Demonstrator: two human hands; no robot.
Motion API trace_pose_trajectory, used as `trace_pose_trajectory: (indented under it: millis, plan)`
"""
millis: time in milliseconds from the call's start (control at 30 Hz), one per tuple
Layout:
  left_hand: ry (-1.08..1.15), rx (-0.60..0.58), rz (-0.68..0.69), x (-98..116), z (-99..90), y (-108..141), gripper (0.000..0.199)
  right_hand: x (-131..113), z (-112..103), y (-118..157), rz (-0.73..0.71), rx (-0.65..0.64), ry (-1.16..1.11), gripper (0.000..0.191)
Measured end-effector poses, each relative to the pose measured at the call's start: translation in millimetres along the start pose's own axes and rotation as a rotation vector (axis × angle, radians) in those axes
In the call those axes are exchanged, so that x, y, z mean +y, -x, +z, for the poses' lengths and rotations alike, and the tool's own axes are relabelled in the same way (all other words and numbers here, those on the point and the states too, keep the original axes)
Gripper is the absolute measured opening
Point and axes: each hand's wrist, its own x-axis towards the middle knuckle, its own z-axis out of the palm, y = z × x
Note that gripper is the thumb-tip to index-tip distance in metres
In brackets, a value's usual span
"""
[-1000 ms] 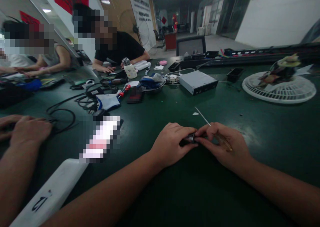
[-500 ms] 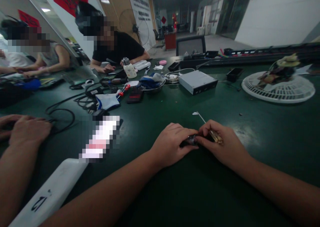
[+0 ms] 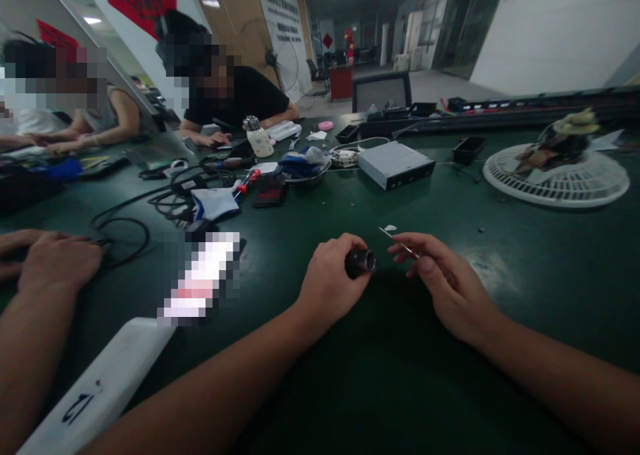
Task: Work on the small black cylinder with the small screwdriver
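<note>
My left hand (image 3: 330,278) is wrapped round a dark cylindrical part (image 3: 361,262), whose hollow round end faces right. To its right, my right hand (image 3: 443,278) pinches a thin metal tool (image 3: 403,246) between thumb and fingers. The tool's shaft points up and left, and its handle is mostly hidden in the palm. Tool and cylinder are apart. A small white scrap (image 3: 391,228) lies on the green table (image 3: 360,381) beside the tool's tip.
A silver disc drive (image 3: 395,163) and a white fan grille (image 3: 557,175) lie farther back. On the left are black cables (image 3: 145,225), a lit phone (image 3: 203,278), a white long case (image 3: 100,381) and another person's hand (image 3: 60,261). Two people sit across.
My hands have moved apart. The cylinder has shifted left and turned its open end into view, and the tool has turned in my right hand, its gold-coloured handle now hidden.
</note>
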Motion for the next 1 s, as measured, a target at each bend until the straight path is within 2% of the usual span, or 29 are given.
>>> trace_pose_trajectory:
  millis: [133, 300, 467, 567, 700, 800, 900, 1000]
  plan:
    - [0.027, 0.045, -0.098, -2.7, -0.6, -1.2, 0.026, -2.4, -4.2, 2.8, -0.164, -0.007, -0.01, 0.039]
    - [0.032, 0.02, -0.049, 0.0, -2.5, -1.9, 0.027, -8.2, -6.9, 3.8, -0.247, -0.134, -0.04, 0.037]
    - [0.02, -0.024, 0.043, 2.5, -3.4, -1.4, 0.026, -10.2, -4.4, 2.5, -0.212, -0.098, 0.014, 0.029]
    - [0.016, -0.001, 0.021, 2.5, -3.5, -1.2, 0.025, -11.5, -4.4, 1.2, -0.191, -0.086, 0.046, 0.028]
    - [0.025, -0.028, 0.022, 2.2, -3.7, -1.4, 0.025, -11.7, -5.0, 1.0, -0.196, -0.142, -0.026, 0.031]
    - [0.028, -0.037, 0.047, 1.4, -3.2, -1.7, 0.025, -12.4, -3.0, 1.8, -0.168, -0.084, -0.006, 0.032]
    - [0.02, -0.012, 0.032, 0.5, -2.8, -1.7, 0.025, -14.3, -0.9, 1.9, -0.113, 0.004, 0.112, 0.03]
    - [0.009, -0.017, 0.025, 0.4, -3.0, -1.3, 0.025, -15.0, -1.5, 0.9, -0.108, -0.037, 0.118, 0.029]
